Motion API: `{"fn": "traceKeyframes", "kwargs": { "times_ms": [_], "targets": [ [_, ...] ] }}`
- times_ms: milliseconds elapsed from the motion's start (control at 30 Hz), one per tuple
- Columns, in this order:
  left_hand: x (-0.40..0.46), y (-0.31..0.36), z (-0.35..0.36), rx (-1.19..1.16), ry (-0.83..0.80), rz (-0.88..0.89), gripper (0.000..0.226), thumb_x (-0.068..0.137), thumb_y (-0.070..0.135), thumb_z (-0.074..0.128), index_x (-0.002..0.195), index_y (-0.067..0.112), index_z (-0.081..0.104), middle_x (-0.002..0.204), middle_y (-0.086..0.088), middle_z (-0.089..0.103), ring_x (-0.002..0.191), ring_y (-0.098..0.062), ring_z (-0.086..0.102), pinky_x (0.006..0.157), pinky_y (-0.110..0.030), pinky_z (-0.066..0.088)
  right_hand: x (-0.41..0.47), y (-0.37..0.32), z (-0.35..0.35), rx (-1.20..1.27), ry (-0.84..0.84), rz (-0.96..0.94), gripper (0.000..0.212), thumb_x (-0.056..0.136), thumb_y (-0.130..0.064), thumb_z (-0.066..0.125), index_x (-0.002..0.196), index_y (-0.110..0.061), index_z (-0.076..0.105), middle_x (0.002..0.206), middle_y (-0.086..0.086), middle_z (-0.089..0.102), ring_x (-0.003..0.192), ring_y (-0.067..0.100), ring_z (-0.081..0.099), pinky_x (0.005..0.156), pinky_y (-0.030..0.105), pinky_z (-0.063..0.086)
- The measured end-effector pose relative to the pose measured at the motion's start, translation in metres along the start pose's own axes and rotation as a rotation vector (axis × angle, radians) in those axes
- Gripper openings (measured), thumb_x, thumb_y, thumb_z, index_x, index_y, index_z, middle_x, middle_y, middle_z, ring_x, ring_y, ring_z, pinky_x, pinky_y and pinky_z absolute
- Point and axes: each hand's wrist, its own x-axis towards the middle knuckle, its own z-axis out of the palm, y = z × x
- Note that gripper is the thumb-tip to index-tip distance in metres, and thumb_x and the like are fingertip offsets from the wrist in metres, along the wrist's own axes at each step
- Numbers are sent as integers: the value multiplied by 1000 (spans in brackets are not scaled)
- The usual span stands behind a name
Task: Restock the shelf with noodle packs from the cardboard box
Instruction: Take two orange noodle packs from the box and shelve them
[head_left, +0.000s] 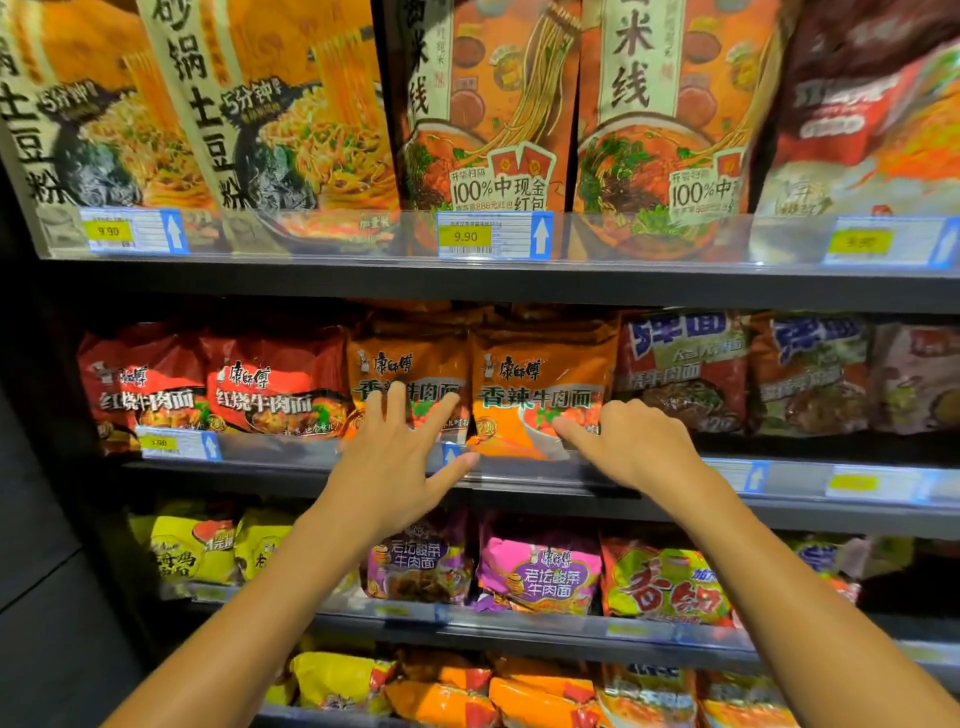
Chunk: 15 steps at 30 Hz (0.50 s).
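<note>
Middle shelf (519, 475): left hand (387, 462), fingers spread, touches the left orange noodle pack (410, 364) at its 12 o'clock; right hand (639, 441), fingers extended, touches the right orange noodle pack (540, 384) at its 10 o'clock.

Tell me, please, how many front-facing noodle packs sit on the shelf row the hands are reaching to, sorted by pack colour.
Red packs: 2
Orange packs: 2
Packs with blue lettering: 2
Pale pack at the right edge: 1, cut off by the frame
Total: 7
</note>
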Motion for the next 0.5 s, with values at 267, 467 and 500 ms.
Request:
{"fn": "traceKeyframes", "kwargs": {
  "times_ms": [267, 467, 500],
  "targets": [
    [-9, -4, 2, -26, -35, -37, 89, 78, 78, -7, 157, 38, 1, 163, -14, 6, 149, -36, 6, 120, -46, 19, -7, 13, -4, 52, -10, -20, 77, 85, -83, 31, 68, -12, 55, 74, 2, 62, 70, 23, 57, 68, 37, 49],
    [-32, 6, -8, -38, 34, -19, 83, 87, 75, 8, 157, 33, 17, 164, -9, 15, 149, -35, 14, 120, -49, 18, -31, 47, -8, 59, 56, -63, 77, 85, -84, 25, 94, -25, 75, 80, -3, 71, 78, 19, 65, 65, 32, 51],
    [-35, 11, -10, -43, 51, -2, 81, 88, 74, 11, 156, 31, 21, 163, -8, 19, 148, -34, 16, 120, -49, 20, -37, 53, -9, 83, 78, -82, 75, 85, -83, 27, 106, -28, 73, 93, -4, 73, 88, 20, 65, 68, 34, 52]
  ]
}}
